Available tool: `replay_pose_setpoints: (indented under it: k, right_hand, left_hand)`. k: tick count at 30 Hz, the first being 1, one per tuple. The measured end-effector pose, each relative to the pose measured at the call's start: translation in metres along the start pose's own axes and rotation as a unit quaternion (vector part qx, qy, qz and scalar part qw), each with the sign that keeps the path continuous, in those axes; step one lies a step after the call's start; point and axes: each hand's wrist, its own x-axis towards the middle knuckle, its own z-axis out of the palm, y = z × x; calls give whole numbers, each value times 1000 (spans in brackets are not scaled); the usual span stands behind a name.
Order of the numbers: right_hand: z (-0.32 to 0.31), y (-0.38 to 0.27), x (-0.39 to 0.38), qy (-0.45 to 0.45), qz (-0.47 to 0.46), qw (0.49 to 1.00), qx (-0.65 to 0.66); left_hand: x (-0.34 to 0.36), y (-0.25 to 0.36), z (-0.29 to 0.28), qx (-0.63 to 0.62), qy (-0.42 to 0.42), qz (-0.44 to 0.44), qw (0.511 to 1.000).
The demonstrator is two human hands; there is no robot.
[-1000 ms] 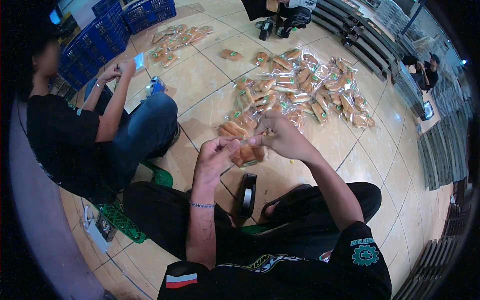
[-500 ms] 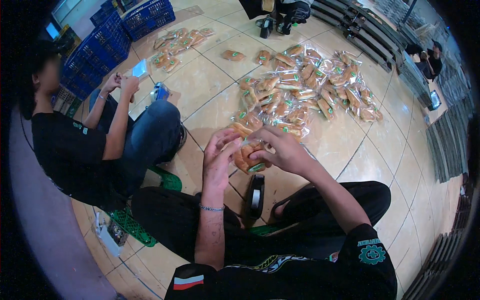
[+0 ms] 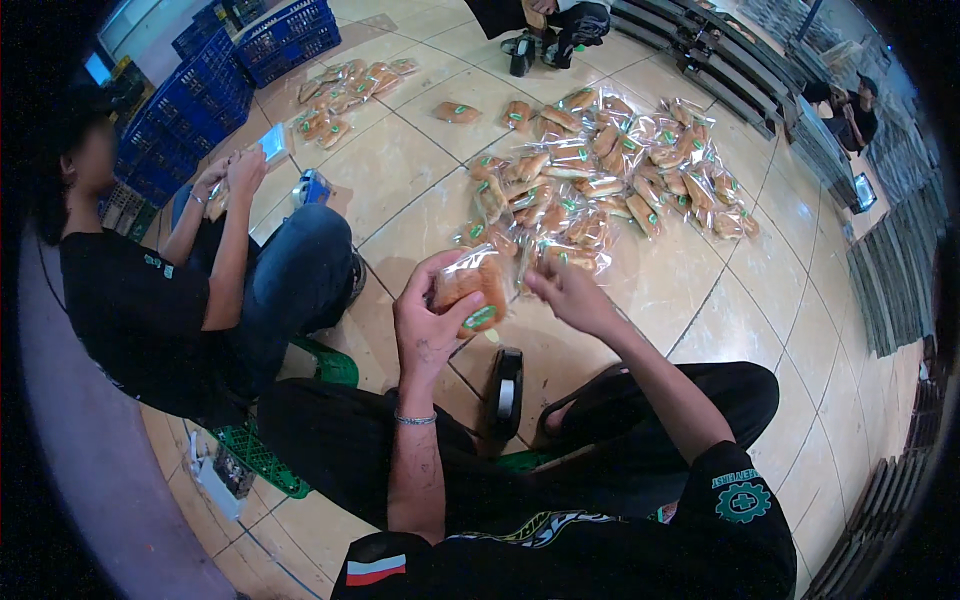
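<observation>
My left hand [image 3: 428, 312] grips a bagged bread [image 3: 470, 285] with a green label, its thumb across the front. Just right of it, my right hand [image 3: 570, 297] has its fingers curled and closed beside the bag's clear plastic; what they hold, if anything, I cannot make out. A black tape dispenser [image 3: 505, 395] with a roll lies on the floor below the bread, between my folded legs. Beyond my hands spreads a pile of bagged breads [image 3: 610, 170], many with green labels.
A co-worker [image 3: 130, 300] sits close at my left on a green crate [image 3: 250, 455], hands busy. Blue crates [image 3: 205, 105] are stacked behind. A smaller bread group [image 3: 355, 85] lies back left. Another person [image 3: 535, 35] is at the top, one more [image 3: 855, 120] at right beside stacked trays [image 3: 885, 285].
The bread has turned and risen, its label facing up in my left hand. My right hand has come off its front and shifted to the right side.
</observation>
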Motion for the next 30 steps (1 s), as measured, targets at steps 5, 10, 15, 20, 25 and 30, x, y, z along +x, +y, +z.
replay_pose_setpoints:
  k: [5, 10, 15, 20, 25, 30]
  right_hand:
    - [73, 147, -42, -295, 259, 918, -56]
    - [142, 169, -83, -188, 323, 918, 135]
    - [154, 135, -84, -16, 184, 983, -3]
    - [137, 120, -83, 23, -56, 995, -82]
    - [132, 142, -38, 9, 2, 988, 156]
    - [134, 164, -2, -44, 149, 986, 68]
  left_hand:
    - [1, 5, 1, 101, 58, 44, 992]
    - [4, 3, -6, 41, 82, 35, 995]
    - [3, -10, -18, -22, 113, 12, 993]
    - [11, -7, -12, -65, 115, -7, 991]
    - [11, -12, -16, -59, 116, -13, 991]
    - [10, -14, -20, -75, 96, -30, 992]
